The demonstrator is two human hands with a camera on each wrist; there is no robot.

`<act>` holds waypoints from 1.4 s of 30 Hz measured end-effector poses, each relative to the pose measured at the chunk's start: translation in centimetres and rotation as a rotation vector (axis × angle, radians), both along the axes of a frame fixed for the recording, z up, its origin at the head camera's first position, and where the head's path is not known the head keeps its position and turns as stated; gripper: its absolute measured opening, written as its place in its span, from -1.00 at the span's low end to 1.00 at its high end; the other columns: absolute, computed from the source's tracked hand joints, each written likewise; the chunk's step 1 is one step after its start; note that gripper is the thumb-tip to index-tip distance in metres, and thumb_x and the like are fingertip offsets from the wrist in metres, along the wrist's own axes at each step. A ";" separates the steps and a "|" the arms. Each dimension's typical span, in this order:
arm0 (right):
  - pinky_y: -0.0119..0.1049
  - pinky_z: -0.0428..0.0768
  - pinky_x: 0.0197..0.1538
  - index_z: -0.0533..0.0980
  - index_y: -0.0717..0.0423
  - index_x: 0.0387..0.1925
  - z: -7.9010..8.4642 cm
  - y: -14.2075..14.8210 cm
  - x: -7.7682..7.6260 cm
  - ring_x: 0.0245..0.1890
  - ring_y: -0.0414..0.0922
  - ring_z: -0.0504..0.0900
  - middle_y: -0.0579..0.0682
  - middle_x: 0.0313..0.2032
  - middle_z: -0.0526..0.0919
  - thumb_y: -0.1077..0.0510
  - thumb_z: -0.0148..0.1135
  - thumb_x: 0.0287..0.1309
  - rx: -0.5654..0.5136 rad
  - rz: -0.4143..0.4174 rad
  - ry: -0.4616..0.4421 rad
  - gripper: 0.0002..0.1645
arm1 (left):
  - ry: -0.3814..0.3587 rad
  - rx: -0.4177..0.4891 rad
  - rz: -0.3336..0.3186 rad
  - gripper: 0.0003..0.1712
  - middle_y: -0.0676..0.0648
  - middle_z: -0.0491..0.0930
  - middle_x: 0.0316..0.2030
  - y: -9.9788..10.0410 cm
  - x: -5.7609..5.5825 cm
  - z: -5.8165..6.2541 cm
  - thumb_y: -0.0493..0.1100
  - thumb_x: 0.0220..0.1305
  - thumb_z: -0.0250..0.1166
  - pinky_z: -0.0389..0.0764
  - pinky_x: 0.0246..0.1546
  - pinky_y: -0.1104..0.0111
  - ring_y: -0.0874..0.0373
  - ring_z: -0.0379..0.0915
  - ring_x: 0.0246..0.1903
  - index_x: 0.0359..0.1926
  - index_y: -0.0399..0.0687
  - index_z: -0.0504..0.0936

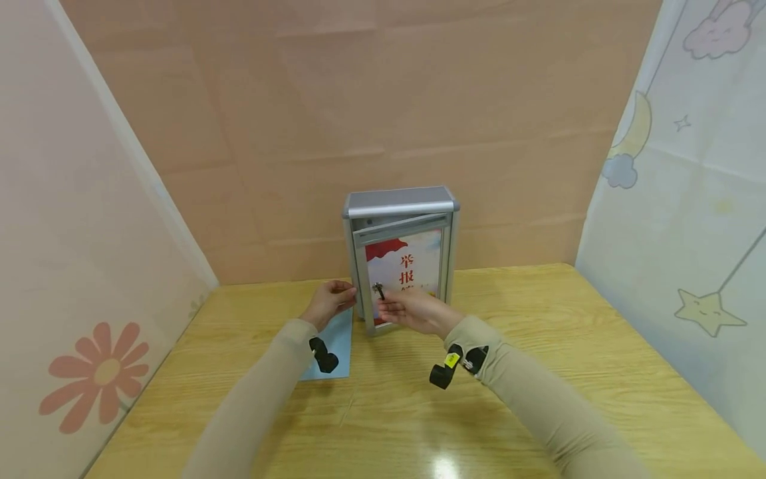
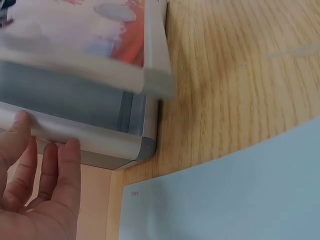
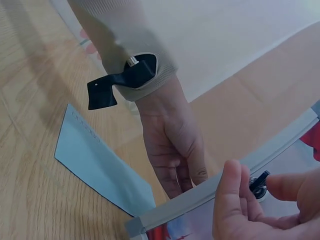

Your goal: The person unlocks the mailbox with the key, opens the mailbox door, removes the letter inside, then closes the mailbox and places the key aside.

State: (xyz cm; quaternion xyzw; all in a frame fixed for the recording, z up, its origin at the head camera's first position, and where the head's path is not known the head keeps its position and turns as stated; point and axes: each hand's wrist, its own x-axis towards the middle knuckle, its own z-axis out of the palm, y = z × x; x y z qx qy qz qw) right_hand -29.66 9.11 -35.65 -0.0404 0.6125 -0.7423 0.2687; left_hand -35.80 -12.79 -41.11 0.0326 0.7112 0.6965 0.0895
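Observation:
A grey metal letter box (image 1: 401, 197) with a printed front stands upright at the back of the table. Its framed front door (image 1: 421, 256) is ajar, leaning outward at the top. My left hand (image 1: 332, 303) grips the box's left side edge; in the left wrist view the thumb lies on the frame and the fingers are at the side wall. At the door's left side, my right hand (image 1: 415, 309) pinches a small black-headed key (image 3: 260, 184) at the lock. A light blue paper or folder (image 1: 335, 346) lies flat beside the box, partly under my left forearm.
The wooden table (image 1: 383, 432) reaches back to a plain orange-beige cloth wall (image 1: 383, 120). Patterned cloth panels (image 1: 688, 219) border the left and right sides. Black camera mounts (image 1: 444, 372) sit on both wrists.

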 end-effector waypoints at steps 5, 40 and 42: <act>-0.47 0.64 -0.16 0.35 0.38 0.08 -0.2 -1.0 -1.0 -0.29 -0.18 0.61 0.08 -0.19 0.56 0.21 -0.13 0.49 -0.043 -0.065 -0.012 -0.68 | 0.001 0.014 0.008 -0.71 -0.12 0.50 -0.12 0.1 -0.1 -0.1 -0.31 0.37 0.18 0.54 0.16 0.18 0.16 0.51 -0.20 0.04 -0.37 0.41; -0.33 0.70 -0.16 0.48 0.44 -0.07 -0.4 -3.2 -3.0 -0.48 -0.21 0.62 0.03 -0.46 0.56 0.21 0.07 0.37 0.099 -0.258 0.149 -0.70 | 0.013 0.029 0.024 -0.70 -0.05 0.52 -0.24 0.2 0.4 0.0 -0.30 0.36 0.19 0.58 0.11 0.24 0.14 0.54 -0.19 0.03 -0.40 0.43; -0.39 0.69 -0.21 0.44 0.43 -0.02 -0.6 -3.1 -3.1 -0.45 -0.21 0.60 0.03 -0.43 0.55 0.23 0.02 0.40 0.020 -0.254 0.110 -0.70 | 0.012 0.033 0.027 -0.70 -0.05 0.53 -0.24 0.3 0.3 0.0 -0.30 0.35 0.20 0.62 0.05 0.31 0.15 0.54 -0.19 0.02 -0.40 0.43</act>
